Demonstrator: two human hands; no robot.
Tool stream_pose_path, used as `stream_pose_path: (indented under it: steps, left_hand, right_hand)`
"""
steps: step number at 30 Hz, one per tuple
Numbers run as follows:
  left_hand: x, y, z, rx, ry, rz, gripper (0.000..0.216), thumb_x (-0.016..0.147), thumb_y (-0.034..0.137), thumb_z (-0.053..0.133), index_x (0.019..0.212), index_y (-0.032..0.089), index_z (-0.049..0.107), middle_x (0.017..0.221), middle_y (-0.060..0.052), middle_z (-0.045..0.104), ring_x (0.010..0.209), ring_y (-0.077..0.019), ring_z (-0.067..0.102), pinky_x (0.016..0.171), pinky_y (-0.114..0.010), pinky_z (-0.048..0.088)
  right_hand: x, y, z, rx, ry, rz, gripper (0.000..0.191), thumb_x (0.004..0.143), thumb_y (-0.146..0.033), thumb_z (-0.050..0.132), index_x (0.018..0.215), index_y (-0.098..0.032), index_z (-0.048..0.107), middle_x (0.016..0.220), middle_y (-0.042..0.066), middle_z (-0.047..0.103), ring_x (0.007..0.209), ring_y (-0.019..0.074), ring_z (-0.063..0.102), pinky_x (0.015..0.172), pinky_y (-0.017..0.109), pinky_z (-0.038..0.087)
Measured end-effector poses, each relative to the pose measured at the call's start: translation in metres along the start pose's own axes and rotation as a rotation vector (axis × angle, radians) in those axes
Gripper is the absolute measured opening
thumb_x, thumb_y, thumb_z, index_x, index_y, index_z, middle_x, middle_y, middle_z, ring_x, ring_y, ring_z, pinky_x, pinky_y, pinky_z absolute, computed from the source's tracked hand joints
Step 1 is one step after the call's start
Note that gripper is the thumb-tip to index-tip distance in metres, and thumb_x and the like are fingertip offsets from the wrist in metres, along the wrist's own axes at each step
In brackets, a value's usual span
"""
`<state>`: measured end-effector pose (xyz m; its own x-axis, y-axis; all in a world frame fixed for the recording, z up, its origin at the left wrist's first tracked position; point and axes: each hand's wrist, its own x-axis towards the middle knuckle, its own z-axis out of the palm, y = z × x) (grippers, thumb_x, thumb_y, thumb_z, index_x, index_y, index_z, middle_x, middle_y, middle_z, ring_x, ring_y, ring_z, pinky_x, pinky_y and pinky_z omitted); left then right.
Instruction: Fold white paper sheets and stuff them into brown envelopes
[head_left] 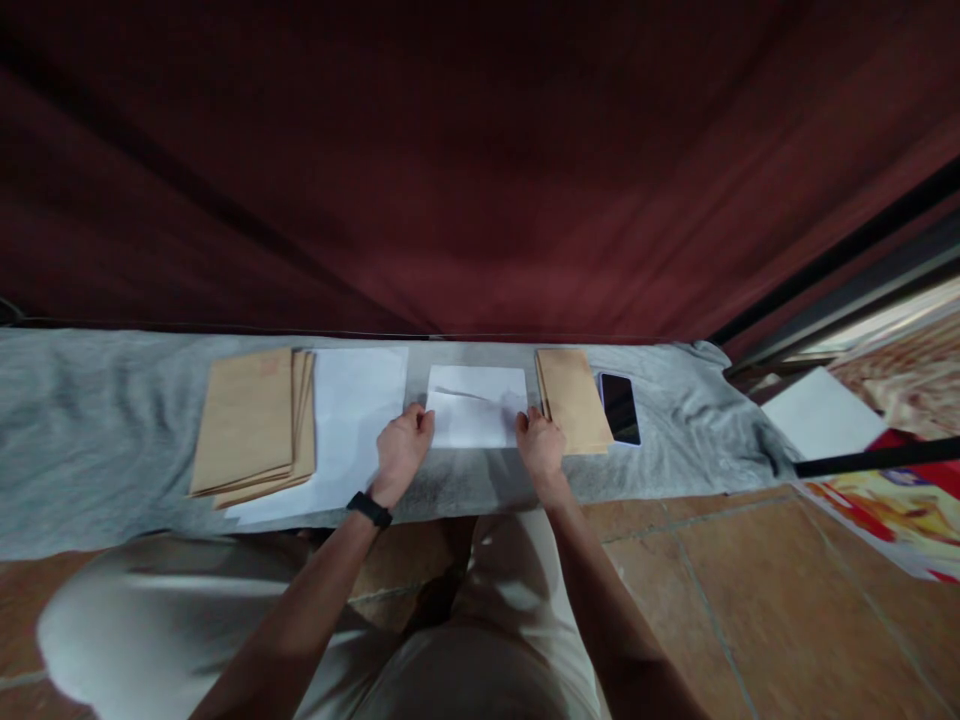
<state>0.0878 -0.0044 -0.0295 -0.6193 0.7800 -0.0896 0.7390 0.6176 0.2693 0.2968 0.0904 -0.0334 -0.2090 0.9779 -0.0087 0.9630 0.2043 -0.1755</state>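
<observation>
A folded white sheet of paper [478, 405] lies on the grey cloth [97, 430] in front of me. My left hand [403, 447] pinches its near left corner, fingers curled. My right hand [539, 443] grips its near right corner in the same way. A fold line runs across the sheet. Left of it lies a stack of white sheets [352, 420], and further left a pile of brown envelopes [251, 420]. A smaller brown envelope stack [574, 400] sits just right of my right hand.
A dark phone [620, 408] lies right of the small envelope stack. A dark red curtain [450, 170] hangs behind the cloth. A white sheet [821, 415] and a colourful printed fabric [892, 505] lie on the tiled floor [750, 590] at the right.
</observation>
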Motion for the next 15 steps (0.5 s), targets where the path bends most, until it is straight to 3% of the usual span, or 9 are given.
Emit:
stream_pose_path:
  steps: [15]
  left_hand:
    - [0.03, 0.019, -0.002, 0.145, 0.009, 0.015, 0.043, 0.103, 0.039, 0.032, 0.12, 0.016, 0.065, 0.097, -0.016, 0.077, 0.093, -0.0293, 0.075, 0.077, -0.035, 0.052]
  right_hand:
    - [0.04, -0.014, 0.003, -0.109, 0.018, -0.012, 0.036, 0.106, -0.031, 0.043, 0.117, -0.01, 0.069, 0.095, 0.018, 0.077, 0.089, 0.0242, 0.076, 0.075, 0.029, 0.055]
